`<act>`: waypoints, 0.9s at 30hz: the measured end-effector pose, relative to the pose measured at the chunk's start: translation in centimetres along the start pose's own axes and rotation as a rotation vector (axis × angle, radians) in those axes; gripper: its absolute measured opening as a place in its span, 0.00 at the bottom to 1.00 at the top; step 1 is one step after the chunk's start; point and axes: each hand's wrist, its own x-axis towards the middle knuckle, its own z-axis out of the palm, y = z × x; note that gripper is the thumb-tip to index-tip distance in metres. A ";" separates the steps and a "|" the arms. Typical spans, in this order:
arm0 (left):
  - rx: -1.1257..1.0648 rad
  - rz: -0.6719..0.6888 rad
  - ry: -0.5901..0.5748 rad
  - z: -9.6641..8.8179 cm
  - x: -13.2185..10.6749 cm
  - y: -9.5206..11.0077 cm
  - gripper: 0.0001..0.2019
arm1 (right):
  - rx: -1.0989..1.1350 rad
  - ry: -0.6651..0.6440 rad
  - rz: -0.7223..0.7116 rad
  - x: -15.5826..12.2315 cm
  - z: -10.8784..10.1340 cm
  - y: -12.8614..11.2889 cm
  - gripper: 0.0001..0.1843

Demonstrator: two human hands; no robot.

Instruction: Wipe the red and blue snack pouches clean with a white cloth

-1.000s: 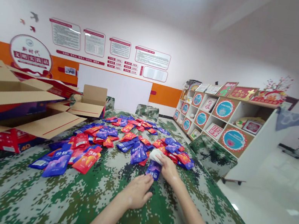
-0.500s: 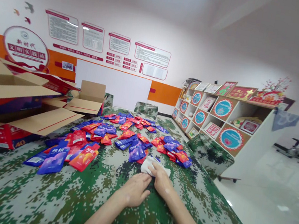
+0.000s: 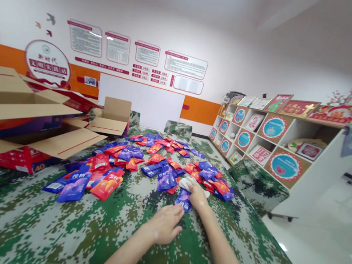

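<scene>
My right hand (image 3: 199, 197) is closed on a crumpled white cloth (image 3: 187, 182), pressing it at the far end of a purple pouch (image 3: 184, 200) that lies on the table. My left hand (image 3: 164, 223) lies flat with its fingers stretched forward and the thumb apart. Its fingertips are at the near edge of that same pouch. Beyond both hands are piles of purple and red-orange pouches, with one purple pouch (image 3: 166, 179) close to the cloth. Part of the cloth is hidden under my right hand.
A camouflage-patterned cloth covers the table (image 3: 83, 242). Open cardboard boxes (image 3: 66, 143) stand at the left, near a large purple pouch (image 3: 75, 185) and a red-orange one (image 3: 107, 185). A camouflage-covered chair (image 3: 256, 186) and a white shelf (image 3: 321, 161) are on the right.
My right hand has slid the white cloth away from me, uncovering the purple pouch beneath it. My left hand stays at the near side, now slightly apart from my right. The view has turned a little left.
</scene>
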 end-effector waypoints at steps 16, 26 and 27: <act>0.071 -0.138 -0.366 -1.3 13.6 -4.8 0.38 | 1.171 0.543 0.482 -3.2 -3.8 3.0 0.35; 0.116 -0.169 -0.403 -1.3 16.4 -5.7 0.40 | 1.173 0.579 0.453 -2.9 -4.4 3.3 0.32; 0.089 -0.184 -0.392 -1.4 16.5 -5.8 0.39 | 1.180 0.580 0.450 -3.0 -4.5 3.3 0.33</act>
